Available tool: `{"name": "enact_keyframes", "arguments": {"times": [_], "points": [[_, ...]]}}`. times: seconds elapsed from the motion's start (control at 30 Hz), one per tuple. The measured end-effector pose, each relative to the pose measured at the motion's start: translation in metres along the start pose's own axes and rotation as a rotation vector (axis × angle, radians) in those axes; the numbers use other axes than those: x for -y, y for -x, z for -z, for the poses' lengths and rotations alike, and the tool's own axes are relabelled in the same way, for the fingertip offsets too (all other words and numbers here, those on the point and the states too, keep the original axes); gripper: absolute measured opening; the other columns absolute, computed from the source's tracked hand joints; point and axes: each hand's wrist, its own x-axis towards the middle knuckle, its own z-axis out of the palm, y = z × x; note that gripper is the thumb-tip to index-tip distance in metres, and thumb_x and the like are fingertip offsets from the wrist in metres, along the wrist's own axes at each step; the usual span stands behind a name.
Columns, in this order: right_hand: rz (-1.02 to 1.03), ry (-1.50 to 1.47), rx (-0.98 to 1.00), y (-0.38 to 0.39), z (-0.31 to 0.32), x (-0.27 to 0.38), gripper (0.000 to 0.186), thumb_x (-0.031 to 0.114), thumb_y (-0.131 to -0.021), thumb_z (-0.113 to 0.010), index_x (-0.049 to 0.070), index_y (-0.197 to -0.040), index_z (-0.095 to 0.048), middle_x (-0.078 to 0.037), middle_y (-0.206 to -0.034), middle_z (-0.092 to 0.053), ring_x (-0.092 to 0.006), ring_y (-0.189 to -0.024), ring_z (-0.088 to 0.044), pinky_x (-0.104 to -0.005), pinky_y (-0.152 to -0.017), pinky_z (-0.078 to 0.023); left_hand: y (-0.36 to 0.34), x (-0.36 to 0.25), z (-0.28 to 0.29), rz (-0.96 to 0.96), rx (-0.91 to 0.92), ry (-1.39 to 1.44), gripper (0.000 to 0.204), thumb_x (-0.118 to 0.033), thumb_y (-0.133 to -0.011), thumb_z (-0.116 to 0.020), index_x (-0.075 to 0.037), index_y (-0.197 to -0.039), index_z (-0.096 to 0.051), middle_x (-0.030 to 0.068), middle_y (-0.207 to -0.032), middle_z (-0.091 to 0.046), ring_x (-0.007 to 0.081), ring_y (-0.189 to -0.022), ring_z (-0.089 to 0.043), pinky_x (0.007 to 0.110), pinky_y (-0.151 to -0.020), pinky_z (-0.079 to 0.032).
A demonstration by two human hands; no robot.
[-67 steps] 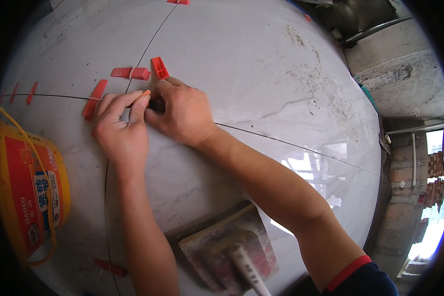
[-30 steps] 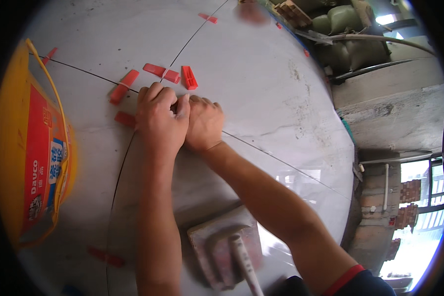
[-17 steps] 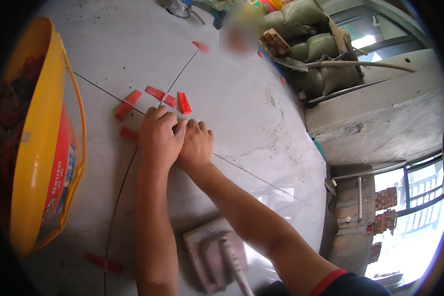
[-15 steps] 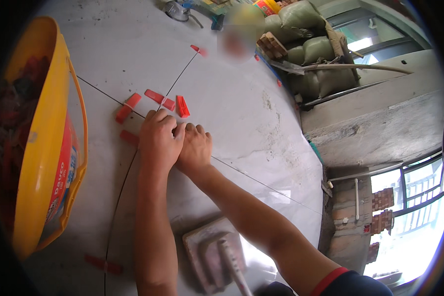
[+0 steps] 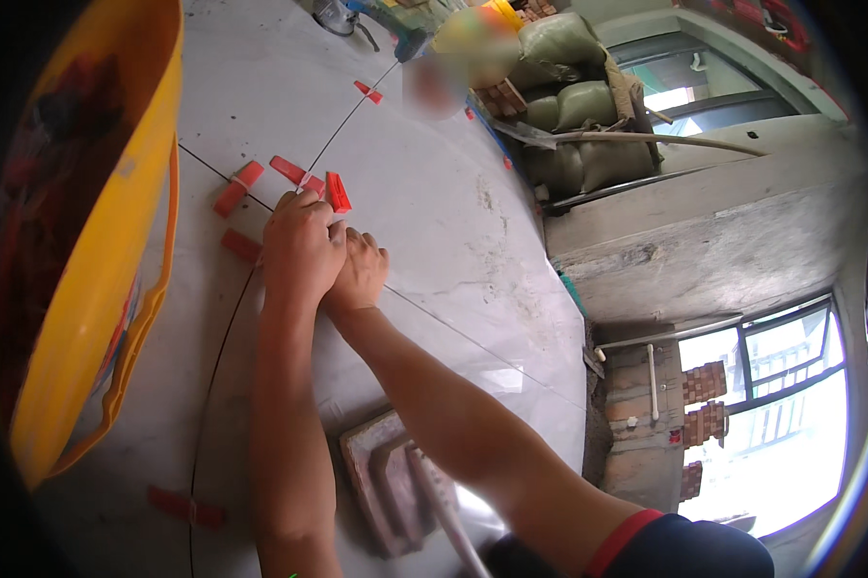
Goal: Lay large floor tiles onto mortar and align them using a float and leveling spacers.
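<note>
My left hand (image 5: 302, 246) is closed over the joint where large pale grey floor tiles (image 5: 453, 212) meet. My right hand (image 5: 360, 273) is pressed close against it, fingers curled. Whatever lies under or between the fingers is hidden. Just beyond the left fingertips, a red wedge (image 5: 289, 171) crosses a joint, with a pale clip at it. Another red wedge (image 5: 338, 193) lies loose on the tile to its right. To the left are a third red wedge (image 5: 236, 189) on a joint and a partly covered red wedge (image 5: 240, 245) by the left wrist.
A yellow bucket (image 5: 116, 241) of red pieces stands close on the left. By my right forearm sits a square block-like tool (image 5: 386, 472) with a handle. More wedges (image 5: 185, 506) straddle joints near and far. Stacked green sacks (image 5: 585, 106) line the far right wall.
The view has shifted, so the bucket fills more of the left side and the wall sits further left. Both hands stay together at the same joint, still closed.
</note>
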Motion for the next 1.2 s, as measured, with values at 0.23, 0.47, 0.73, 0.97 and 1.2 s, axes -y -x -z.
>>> {"name": "enact_keyframes", "arguments": {"times": [0.23,0.47,0.73,0.97,1.2], "points": [[-0.07,0.085,0.011,0.002,-0.002,0.003,0.016,0.031,-0.089,-0.067,0.015,-0.088,-0.067,-0.002,-0.092,-0.072,-0.0256,-0.094,-0.069,-0.0431,-0.077,-0.047,-0.002,0.002,0.001,0.002,0.031,0.064,0.012,-0.006,-0.077,-0.081,0.001,-0.078,-0.071,0.0121,-0.089,-0.068,0.0328,-0.091,-0.065,0.045,-0.082,-0.055],[-0.067,0.024,-0.005,-0.007,-0.009,0.01,0.014,0.027,-0.086,-0.068,0.013,-0.085,-0.068,-0.007,-0.093,-0.074,-0.0291,-0.094,-0.07,-0.0451,-0.076,-0.05,-0.006,0.01,0.007,-0.015,0.082,0.027,0.014,-0.008,-0.079,-0.081,0.001,-0.079,-0.07,0.0164,-0.093,-0.069,0.0375,-0.097,-0.066,0.048,-0.087,-0.055],[0.058,-0.363,0.086,0.017,0.028,-0.041,0.032,0.036,-0.093,-0.073,0.005,-0.1,-0.067,-0.015,-0.107,-0.07,-0.0376,-0.103,-0.066,-0.0512,-0.086,-0.053,-0.011,0.001,0.026,0.054,0.13,0.066,0.026,-0.019,-0.083,-0.086,0.001,-0.079,-0.07,0.0128,-0.09,-0.069,0.0333,-0.086,-0.065,0.045,-0.076,-0.052],[-0.127,-0.509,-0.116,0.044,-0.007,-0.114,0.053,0.044,-0.095,-0.074,0.014,-0.137,-0.062,-0.016,-0.144,-0.054,-0.0356,-0.136,-0.049,-0.0571,-0.12,-0.031,-0.011,0.019,0.017,0.061,-0.21,-0.141,0.031,-0.023,-0.091,-0.082,-0.001,-0.075,-0.066,0.0076,-0.078,-0.06,0.0279,-0.075,-0.059,0.043,-0.069,-0.048],[-0.215,-0.279,-0.075,0.012,-0.017,-0.117,0.06,0.043,-0.107,-0.051,0.012,-0.157,-0.046,-0.015,-0.162,-0.042,-0.0369,-0.153,-0.035,-0.0575,-0.127,-0.021,-0.011,0.021,0.009,0.154,-0.17,-0.239,0.02,-0.017,-0.087,-0.082,-0.004,-0.079,-0.069,0.0068,-0.082,-0.064,0.0278,-0.084,-0.064,0.041,-0.076,-0.051]]}}
